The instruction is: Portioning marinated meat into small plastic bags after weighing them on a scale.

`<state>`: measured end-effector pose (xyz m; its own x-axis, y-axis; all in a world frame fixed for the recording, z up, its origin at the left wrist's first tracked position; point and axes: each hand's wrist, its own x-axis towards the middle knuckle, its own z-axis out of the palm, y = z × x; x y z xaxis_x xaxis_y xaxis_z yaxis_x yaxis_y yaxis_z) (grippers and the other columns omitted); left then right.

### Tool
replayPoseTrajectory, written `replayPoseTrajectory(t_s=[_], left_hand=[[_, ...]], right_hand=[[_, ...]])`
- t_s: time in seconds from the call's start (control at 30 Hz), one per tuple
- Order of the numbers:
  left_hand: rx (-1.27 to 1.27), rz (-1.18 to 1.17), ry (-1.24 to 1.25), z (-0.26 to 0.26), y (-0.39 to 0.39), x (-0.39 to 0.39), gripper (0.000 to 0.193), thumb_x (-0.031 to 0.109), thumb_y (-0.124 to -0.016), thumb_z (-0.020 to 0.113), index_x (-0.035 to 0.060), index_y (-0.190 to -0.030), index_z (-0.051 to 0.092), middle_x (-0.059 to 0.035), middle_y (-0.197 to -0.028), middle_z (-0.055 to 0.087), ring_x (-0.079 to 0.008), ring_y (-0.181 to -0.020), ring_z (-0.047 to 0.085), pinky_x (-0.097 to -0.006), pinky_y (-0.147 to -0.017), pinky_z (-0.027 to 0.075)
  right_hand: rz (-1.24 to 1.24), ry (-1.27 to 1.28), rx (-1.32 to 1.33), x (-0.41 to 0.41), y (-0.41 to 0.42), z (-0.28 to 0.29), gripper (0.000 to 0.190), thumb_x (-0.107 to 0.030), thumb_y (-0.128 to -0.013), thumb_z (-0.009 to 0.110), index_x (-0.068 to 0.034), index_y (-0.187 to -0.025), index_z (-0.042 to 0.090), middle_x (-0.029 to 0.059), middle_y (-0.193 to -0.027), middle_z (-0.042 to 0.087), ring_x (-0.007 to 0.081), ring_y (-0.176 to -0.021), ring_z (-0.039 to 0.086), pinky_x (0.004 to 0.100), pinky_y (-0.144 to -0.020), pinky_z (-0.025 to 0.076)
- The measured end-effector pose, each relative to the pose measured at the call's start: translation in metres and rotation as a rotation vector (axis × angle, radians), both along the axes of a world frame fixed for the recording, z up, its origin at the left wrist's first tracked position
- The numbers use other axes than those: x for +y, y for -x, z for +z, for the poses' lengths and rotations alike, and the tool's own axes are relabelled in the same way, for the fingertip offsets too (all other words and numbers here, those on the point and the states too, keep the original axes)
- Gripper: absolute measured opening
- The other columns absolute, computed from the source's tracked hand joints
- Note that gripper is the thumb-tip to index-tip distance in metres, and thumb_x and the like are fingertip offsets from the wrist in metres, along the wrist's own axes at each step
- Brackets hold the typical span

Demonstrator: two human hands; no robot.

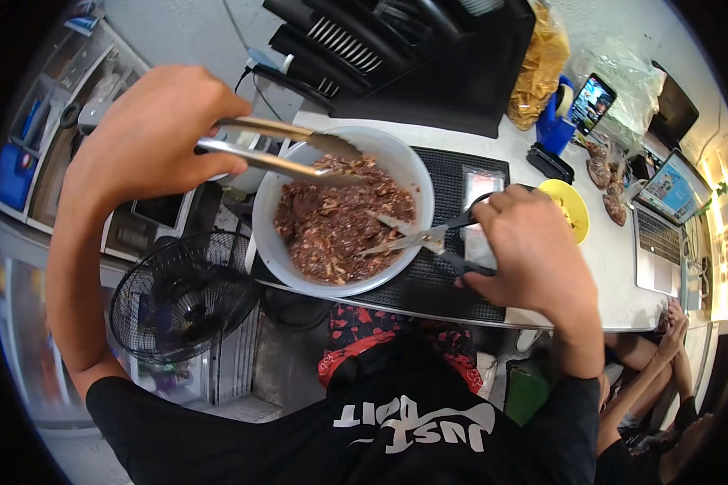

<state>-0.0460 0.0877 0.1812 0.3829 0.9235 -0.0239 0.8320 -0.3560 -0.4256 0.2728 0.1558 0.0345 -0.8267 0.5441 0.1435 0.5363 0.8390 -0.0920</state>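
A large translucent plastic bowl (pixel 421 182) holds a dark reddish-brown, chunky minced mixture (pixel 333 224). My left hand (pixel 151 133) grips metal tongs (pixel 267 159), whose two arms stand apart over the far part of the mixture. My right hand (pixel 522 248) holds black-handled scissors (pixel 415 237) with the blades spread. The scissor blades reach over the bowl's right side, and their tips are at or just above the mixture; contact cannot be told. Beneath the bowl lies a black ribbed mat (pixel 443 160).
A clear plastic packet (pixel 484 182) lies right of the bowl, near a yellow bowl (pixel 573 209). Farther right are a phone (pixel 593 103), a blue tape dispenser (pixel 555 124), tied bags (pixel 610 182) and a laptop (pixel 658 242). A fan (pixel 185 297) stands at left; another person's hands (pixel 673 333) are at lower right.
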Motion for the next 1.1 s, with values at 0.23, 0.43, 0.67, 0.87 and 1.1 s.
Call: replayPoseTrajectory(t_s=[0.23,0.43,0.67,0.87,1.1], left_hand=[[-0.02,0.053,0.092,-0.03,0.022,-0.018,0.034,0.024,-0.069,0.085,0.002,-0.092,0.073,-0.0163,-0.079,0.069,-0.0384,-0.085,0.067,-0.0477,-0.076,0.05],[0.03,0.112,0.219,-0.051,0.017,-0.005,0.032,0.023,-0.071,0.085,0.0019,-0.093,0.075,-0.0172,-0.08,0.07,-0.0378,-0.084,0.068,-0.0461,-0.076,0.052],[-0.032,0.046,0.163,-0.055,0.032,-0.008,0.032,0.02,-0.07,0.085,0.0004,-0.092,0.075,-0.018,-0.079,0.07,-0.0384,-0.08,0.068,-0.0469,-0.072,0.052],[-0.189,-0.004,0.056,-0.04,0.047,-0.014,0.033,0.018,-0.069,0.085,-0.0021,-0.092,0.073,-0.0188,-0.078,0.068,-0.0382,-0.079,0.068,-0.0453,-0.071,0.05],[-0.099,0.1,0.062,-0.034,0.053,-0.015,0.043,0.022,-0.067,0.087,-0.0024,-0.1,0.073,-0.0176,-0.083,0.07,-0.0377,-0.083,0.067,-0.0476,-0.074,0.047]], right_hand=[[0.072,-0.229,-0.149,0.023,0.032,0.021,0.034,-0.032,-0.068,0.088,-0.003,-0.075,0.072,0.0128,-0.073,0.07,0.0303,-0.08,0.071,0.0391,-0.076,0.055],[0.073,-0.117,-0.285,0.028,0.057,0.019,0.033,-0.03,-0.067,0.089,-0.002,-0.077,0.075,0.0154,-0.078,0.072,0.0327,-0.078,0.072,0.041,-0.076,0.056],[0.176,-0.071,-0.159,0.056,0.04,0.003,0.028,-0.029,-0.07,0.087,-0.005,-0.076,0.075,0.0149,-0.071,0.07,0.0343,-0.071,0.07,0.0432,-0.067,0.055],[0.013,0.357,0.059,0.068,0.012,-0.02,0.033,-0.032,-0.072,0.088,-0.003,-0.078,0.075,0.0122,-0.055,0.057,0.0295,-0.051,0.055,0.0398,-0.053,0.04],[-0.038,0.404,0.254,0.061,0.002,-0.03,0.026,-0.025,-0.074,0.087,-0.002,-0.083,0.077,0.0121,-0.058,0.059,0.0244,-0.048,0.05,0.0349,-0.05,0.037]])
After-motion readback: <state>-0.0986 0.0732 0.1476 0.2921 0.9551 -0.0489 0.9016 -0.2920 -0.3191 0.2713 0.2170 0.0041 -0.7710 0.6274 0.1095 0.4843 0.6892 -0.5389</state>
